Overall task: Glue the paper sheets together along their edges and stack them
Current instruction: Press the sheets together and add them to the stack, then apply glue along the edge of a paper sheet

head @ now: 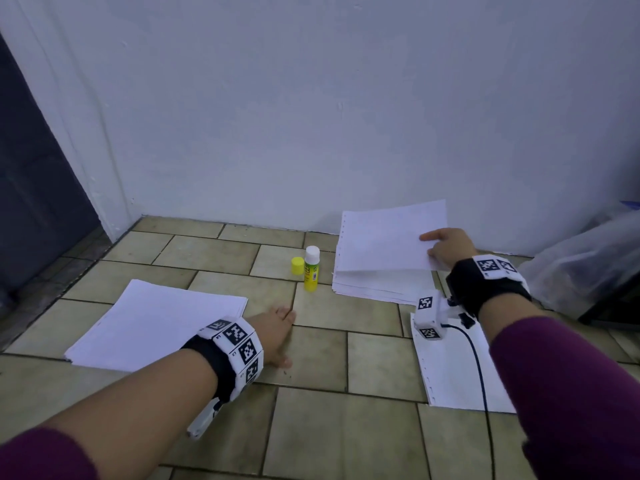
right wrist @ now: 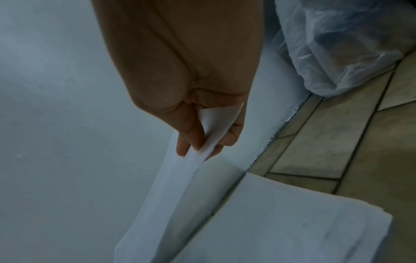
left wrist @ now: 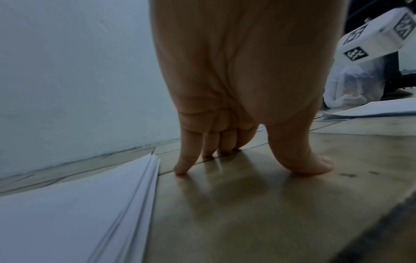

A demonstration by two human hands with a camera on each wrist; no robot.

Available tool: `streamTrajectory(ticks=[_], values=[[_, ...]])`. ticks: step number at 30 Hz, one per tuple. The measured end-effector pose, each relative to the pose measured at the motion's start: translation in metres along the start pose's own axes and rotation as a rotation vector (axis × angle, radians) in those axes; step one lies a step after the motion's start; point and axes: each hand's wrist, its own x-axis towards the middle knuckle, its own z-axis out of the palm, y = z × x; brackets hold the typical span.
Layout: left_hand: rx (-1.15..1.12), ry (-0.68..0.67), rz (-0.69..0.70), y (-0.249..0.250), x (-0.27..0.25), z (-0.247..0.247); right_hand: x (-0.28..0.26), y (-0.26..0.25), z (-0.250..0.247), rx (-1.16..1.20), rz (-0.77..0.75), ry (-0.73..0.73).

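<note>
Right hand [head: 446,249] pinches top sheet [head: 388,237] lifted off right paper stack [head: 377,287] by wall, left hand [head: 277,336] spread, fingertips [left wrist: 181,169] on floor tiles [head: 322,358] beside left stack [head: 152,323], uncapped glue stick [head: 311,268] standing between stacks.

Glue stick [head: 311,268] between left paper stack [head: 156,323] and right paper stack [head: 381,282]; cap [head: 297,265] just left of stick.

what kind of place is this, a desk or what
Probably the floor in a corner of an indoor room, not a desk: the paper stacks and glue stick sit on beige floor tiles beside a painted white wall.
</note>
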Motion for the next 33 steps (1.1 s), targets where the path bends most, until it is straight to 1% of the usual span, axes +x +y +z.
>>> streamTrajectory(ticks=[4, 6, 8, 10, 16, 18, 21, 25, 28, 29, 31, 33], values=[[-0.008, -0.011, -0.007, 0.000, 0.001, 0.000, 0.010, 0.003, 0.020, -0.112, 0.046, -0.103], [-0.014, -0.019, -0.007, 0.000, 0.001, 0.000, 0.007, 0.004, 0.025, -0.209, 0.038, -0.157], [-0.015, -0.019, -0.002, 0.000, 0.001, -0.001, 0.006, 0.006, 0.029, -0.305, 0.027, -0.188], [-0.011, -0.015, 0.000, 0.000, -0.001, -0.001, 0.009, 0.010, 0.034, -0.385, 0.056, -0.230], [-0.004, -0.019, 0.001, 0.000, 0.000, -0.001, 0.015, 0.023, 0.045, -0.547, 0.088, -0.294], [-0.006, -0.023, 0.001, -0.001, 0.000, 0.000, 0.017, 0.025, 0.047, -0.589, 0.088, -0.290], [-0.003, -0.024, 0.001, -0.001, 0.001, 0.001, 0.019, 0.023, 0.045, -0.737, 0.102, -0.264], [-0.009, -0.023, 0.001, -0.002, 0.003, 0.002, 0.017, 0.018, 0.042, -0.849, 0.045, -0.276], [-0.019, -0.020, -0.001, -0.003, 0.003, 0.003, 0.016, 0.015, 0.033, -0.868, -0.020, -0.259], [-0.018, -0.017, 0.000, -0.003, 0.003, 0.003, 0.010, 0.009, 0.027, -0.871, -0.045, -0.236], [-0.012, -0.006, 0.000, -0.002, 0.003, 0.004, -0.003, -0.002, 0.016, -0.859, -0.087, -0.139], [-0.008, 0.003, -0.004, -0.002, 0.004, 0.006, -0.014, -0.003, 0.008, -0.812, -0.108, -0.154]])
